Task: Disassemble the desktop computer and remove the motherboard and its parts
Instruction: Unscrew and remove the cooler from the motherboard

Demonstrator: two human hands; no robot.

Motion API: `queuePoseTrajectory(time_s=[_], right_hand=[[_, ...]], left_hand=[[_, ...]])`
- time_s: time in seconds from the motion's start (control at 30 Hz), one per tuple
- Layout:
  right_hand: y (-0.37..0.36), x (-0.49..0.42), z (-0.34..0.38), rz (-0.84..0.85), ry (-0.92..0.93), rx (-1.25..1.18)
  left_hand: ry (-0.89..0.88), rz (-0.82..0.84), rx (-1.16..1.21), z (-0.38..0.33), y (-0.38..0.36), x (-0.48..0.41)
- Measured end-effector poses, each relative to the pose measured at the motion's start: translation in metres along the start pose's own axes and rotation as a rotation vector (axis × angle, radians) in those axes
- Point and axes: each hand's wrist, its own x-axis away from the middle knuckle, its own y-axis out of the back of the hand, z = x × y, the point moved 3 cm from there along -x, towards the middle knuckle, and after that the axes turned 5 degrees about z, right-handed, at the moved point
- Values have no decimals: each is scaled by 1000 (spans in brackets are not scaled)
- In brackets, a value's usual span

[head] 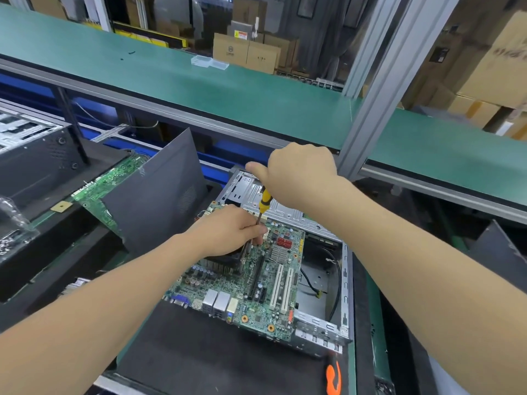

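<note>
Although the motherboard still lies in the open case at the lower middle of the frame, the job looks partly done. The side panel is off and leans upright just left of the case. The space to the right of the motherboard shows only bare metal and a few loose black cables. The motherboard sits askew, its row of ports poking out over the black mat of the table, so I judge that some of its screws may already be out. I cannot tell how many remain. Its cooler is on it, so that part at least is left to take off.

A screwdriver with a yellow and black handle stands nearly upright over the far end of the motherboard. The right hand wraps the top of the handle, thumb sticking out to the left. The left hand rests over the cooler, and its fingers pinch the thin shaft low down, as if to steady the tip, which is hidden behind them.

Further out, a second green board lies behind the side panel at middle left. An orange-handled tool lies on the table at the lower right.
</note>
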Motion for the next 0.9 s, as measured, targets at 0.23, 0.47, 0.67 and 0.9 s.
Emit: queuePoseTrajectory(time_s=[0.23,0.47,0.67,0.9], right_hand=[[-13,-4,-16,175,241,40],[-15,-3,-23,256,329,-229],[-4,-2,-17,219,512,-341],[-1,4,-8,238,588,-351]], left_hand=[[-28,21,-25,-2,0,-2],[-56,20,-35,-1,0,-3],[-76,16,-44,-2,0,-2],[-42,28,30,4,-1,-1]])
